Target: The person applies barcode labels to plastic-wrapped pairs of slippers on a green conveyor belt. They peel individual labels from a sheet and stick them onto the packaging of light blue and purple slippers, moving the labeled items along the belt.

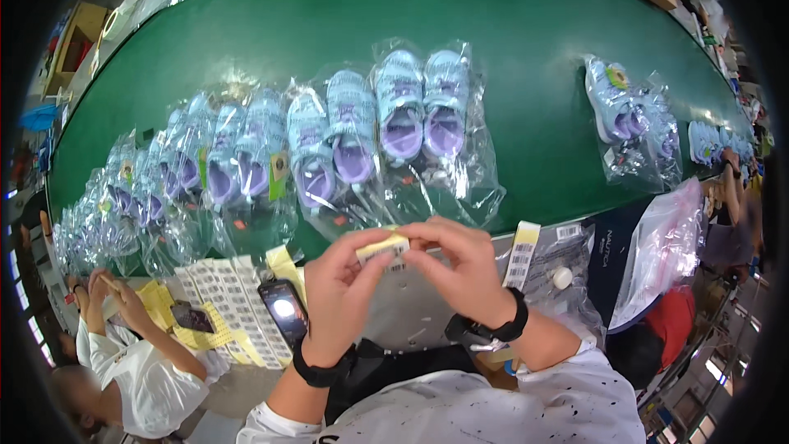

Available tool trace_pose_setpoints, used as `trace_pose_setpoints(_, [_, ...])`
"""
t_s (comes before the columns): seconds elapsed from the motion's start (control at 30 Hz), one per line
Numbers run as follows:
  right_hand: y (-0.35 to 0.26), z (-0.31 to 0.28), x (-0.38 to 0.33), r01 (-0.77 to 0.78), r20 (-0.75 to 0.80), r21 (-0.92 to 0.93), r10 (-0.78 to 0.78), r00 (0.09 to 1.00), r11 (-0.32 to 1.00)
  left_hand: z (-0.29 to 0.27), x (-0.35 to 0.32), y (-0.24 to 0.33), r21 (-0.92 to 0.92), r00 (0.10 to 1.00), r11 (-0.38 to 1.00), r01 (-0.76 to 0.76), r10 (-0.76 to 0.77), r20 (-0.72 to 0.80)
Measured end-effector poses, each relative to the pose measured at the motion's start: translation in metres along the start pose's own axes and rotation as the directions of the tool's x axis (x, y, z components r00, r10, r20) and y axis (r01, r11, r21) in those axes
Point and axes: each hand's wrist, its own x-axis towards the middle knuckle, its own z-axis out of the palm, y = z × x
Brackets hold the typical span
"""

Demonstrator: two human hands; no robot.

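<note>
Between my two hands is a short yellow-backed strip of barcode labels [382, 249]. My left hand [343, 278] pinches its left end between thumb and fingers. At the other end, my right hand [460, 267] grips it the same way, with the thumb at the strip's edge. Just beyond my fingers, a pair of light blue and purple shoes [352, 131] lies in a clear plastic bag, beside another bagged pair [423, 107]. Both wrists wear black bands.
More bagged shoes [238, 152] line the green table [526, 0] leftward. Label sheets [226, 296] and a phone [283, 311] lie left of me. On the right are another label strip [521, 256], a white round cap [562, 278], plastic bags [657, 234] and a bagged pair [629, 119]. Co-workers flank me.
</note>
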Motion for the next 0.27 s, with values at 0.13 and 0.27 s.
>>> trace_pose_setpoints(0.13, [0.006, -0.012, 0.004, 0.094, -0.019, -0.135, -0.097, 0.995, 0.986, 0.004, 0.004, -0.007, 0.053, 0.998, 0.998, 0.029, -0.033, 0.057])
trace_pose_setpoints(0.27, [0.008, -0.018, -0.006, 0.146, -0.029, -0.286, -0.161, 0.987, 0.947, 0.009, 0.001, -0.010, 0.109, 0.990, 0.990, 0.090, -0.101, 0.103])
